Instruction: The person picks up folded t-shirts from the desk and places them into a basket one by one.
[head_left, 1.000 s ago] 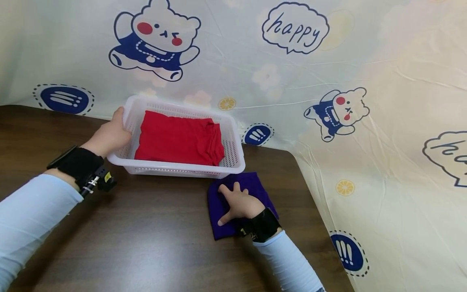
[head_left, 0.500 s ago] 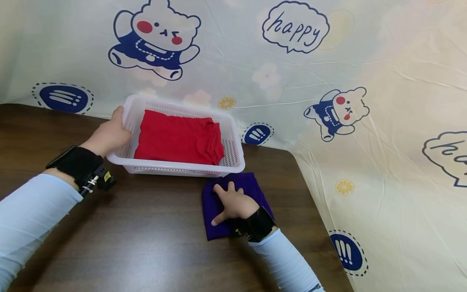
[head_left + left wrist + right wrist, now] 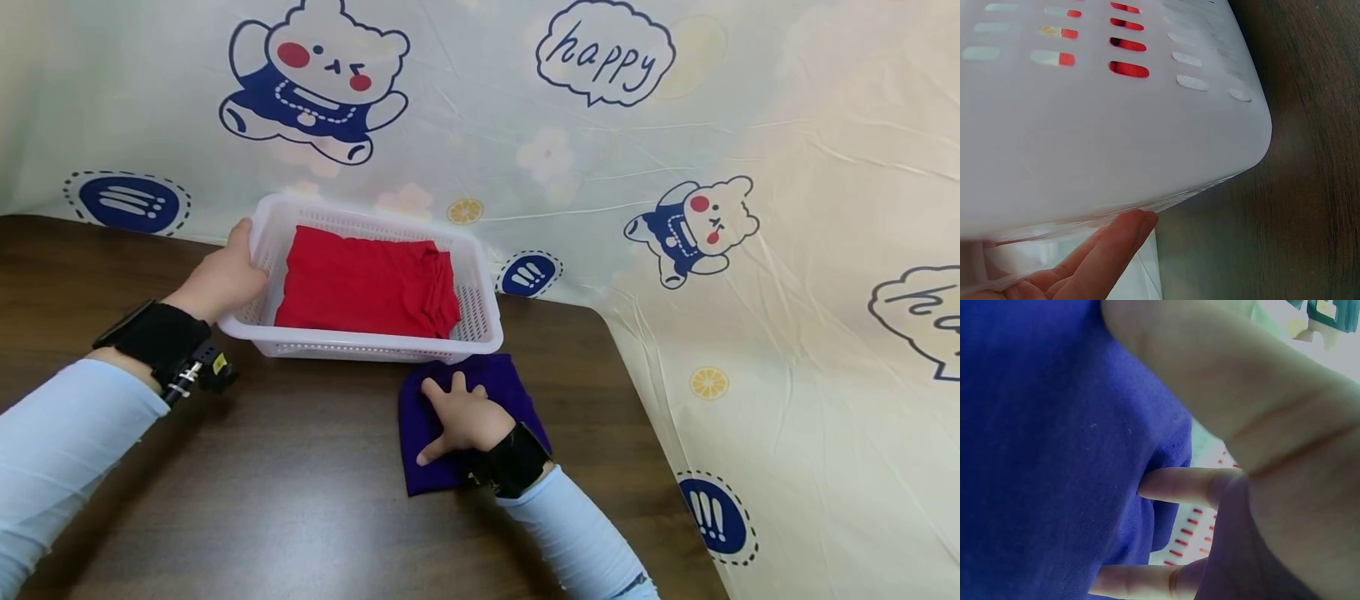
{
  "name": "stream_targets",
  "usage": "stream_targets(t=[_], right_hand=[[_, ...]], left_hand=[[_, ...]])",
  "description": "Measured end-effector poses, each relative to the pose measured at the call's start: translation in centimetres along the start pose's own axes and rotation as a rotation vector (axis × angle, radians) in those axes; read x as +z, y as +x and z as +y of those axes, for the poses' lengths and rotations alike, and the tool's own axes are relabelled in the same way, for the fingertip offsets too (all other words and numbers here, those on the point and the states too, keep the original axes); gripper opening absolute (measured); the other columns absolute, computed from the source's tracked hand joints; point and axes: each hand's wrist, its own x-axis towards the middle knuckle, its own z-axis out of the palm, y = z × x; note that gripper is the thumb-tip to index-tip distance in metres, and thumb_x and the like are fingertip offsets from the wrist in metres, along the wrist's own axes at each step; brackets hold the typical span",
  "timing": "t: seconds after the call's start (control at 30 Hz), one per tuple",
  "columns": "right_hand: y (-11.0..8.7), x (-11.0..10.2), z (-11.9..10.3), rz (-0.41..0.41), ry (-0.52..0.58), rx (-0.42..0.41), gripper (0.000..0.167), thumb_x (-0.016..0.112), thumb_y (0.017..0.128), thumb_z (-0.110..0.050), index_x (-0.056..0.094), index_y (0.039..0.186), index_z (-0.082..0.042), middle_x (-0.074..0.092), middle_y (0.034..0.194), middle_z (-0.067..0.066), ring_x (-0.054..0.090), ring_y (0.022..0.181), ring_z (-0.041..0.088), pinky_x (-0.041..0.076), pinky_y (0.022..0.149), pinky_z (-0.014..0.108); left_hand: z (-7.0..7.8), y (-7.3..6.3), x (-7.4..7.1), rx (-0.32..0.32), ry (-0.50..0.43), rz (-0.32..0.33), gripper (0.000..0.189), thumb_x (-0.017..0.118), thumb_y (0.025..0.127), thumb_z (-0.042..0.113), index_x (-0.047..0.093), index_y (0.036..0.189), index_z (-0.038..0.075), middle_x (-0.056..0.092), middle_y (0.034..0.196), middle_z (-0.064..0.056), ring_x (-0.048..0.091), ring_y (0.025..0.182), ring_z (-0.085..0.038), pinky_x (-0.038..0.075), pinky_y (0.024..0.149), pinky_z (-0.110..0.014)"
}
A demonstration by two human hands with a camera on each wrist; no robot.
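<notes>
Wood-grain tabletop (image 3: 292, 467) with a cartoon-print sheet (image 3: 465, 108) hung right behind it, so that's what I'm working with on my feed. Main thing is the purple cloth (image 3: 506, 392): flat on the wood, folded by the look of it, just in front of the basket's near right corner. Can't tell if they touch.

The right hand (image 3: 468, 421) is on top of it, fingers spread wide, thumb out, tips against the fabric, nothing pinched that I can see. My read: the step in hand is still positioning or smoothing this cloth. If it's to come off the wood, the next move calls for fingers under an edge, keeping the folds together.

Next out, the white basket (image 3: 375, 343) has a red cloth (image 3: 367, 287) inside, and the left hand (image 3: 225, 279) grips its left end.

Room-wise: plenty of bare wood toward me and to the left of the purple cloth, only a modest strip before the table's right edge. Behind the basket the sheet is close, so I wouldn't push that way.
</notes>
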Motion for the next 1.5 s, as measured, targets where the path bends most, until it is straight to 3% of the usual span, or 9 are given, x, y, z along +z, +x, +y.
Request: stream_targets(t=[0.43, 0.9, 1.2, 1.4, 1.5], right_hand=[[0.5, -0.2, -3.3, 0.009, -0.053, -0.038, 0.088, 0.088, 0.069, -0.056, 0.04, 0.137, -0.027, 0.04, 0.136, 0.017, 0.05, 0.121, 0.046, 0.054, 0.09, 0.056], [1.0, -0.2, -5.0, 0.007, -0.048, 0.0, 0.087, 0.086, 0.069, -0.06, 0.04, 0.137, -0.03, 0.039, 0.137, 0.015, 0.05, 0.121, 0.045, 0.054, 0.09, 0.06], [1.0, 0.0, -6.3, 0.028, -0.103, -0.001, 0.086, 0.084, 0.07, -0.063, 0.042, 0.136, -0.028, 0.042, 0.135, 0.014, 0.053, 0.12, 0.045, 0.053, 0.093, 0.058], [1.0, 0.1, -7.7, 0.042, -0.118, 0.006, 0.086, 0.084, 0.07, -0.063, 0.042, 0.137, -0.029, 0.041, 0.139, 0.015, 0.051, 0.124, 0.051, 0.056, 0.088, 0.058], [1.0, 0.1, -8.3, 0.046, -0.143, 0.001, 0.085, 0.084, 0.07, -0.063, 0.042, 0.136, -0.028, 0.041, 0.138, 0.014, 0.051, 0.123, 0.05, 0.054, 0.092, 0.057]], left_hand=[[-0.3, 0.1, 0.1, 0.001, -0.01, -0.001, 0.092, 0.05, 0.099, 0.007, -0.021, 0.157, 0.008, 0.018, 0.148, -0.041, 0.035, 0.12, -0.061, 0.034, 0.088, -0.082], [-0.1, 0.4, 0.3, 0.006, 0.008, 0.019, 0.09, 0.05, 0.1, 0.008, -0.019, 0.158, 0.007, 0.02, 0.147, -0.041, 0.035, 0.119, -0.061, 0.035, 0.088, -0.082], [0.1, 0.3, 0.3, 0.004, 0.01, 0.014, 0.09, 0.05, 0.1, 0.007, -0.019, 0.158, 0.006, 0.02, 0.147, -0.041, 0.036, 0.118, -0.061, 0.035, 0.087, -0.082], [0.0, 0.1, 0.2, 0.005, -0.002, 0.014, 0.09, 0.05, 0.099, 0.007, -0.018, 0.158, 0.006, 0.019, 0.147, -0.041, 0.035, 0.12, -0.061, 0.034, 0.088, -0.082], [0.0, 0.1, 0.2, 0.004, -0.005, 0.012, 0.091, 0.051, 0.099, 0.008, -0.018, 0.158, 0.007, 0.019, 0.147, -0.041, 0.034, 0.12, -0.061, 0.034, 0.088, -0.082]])
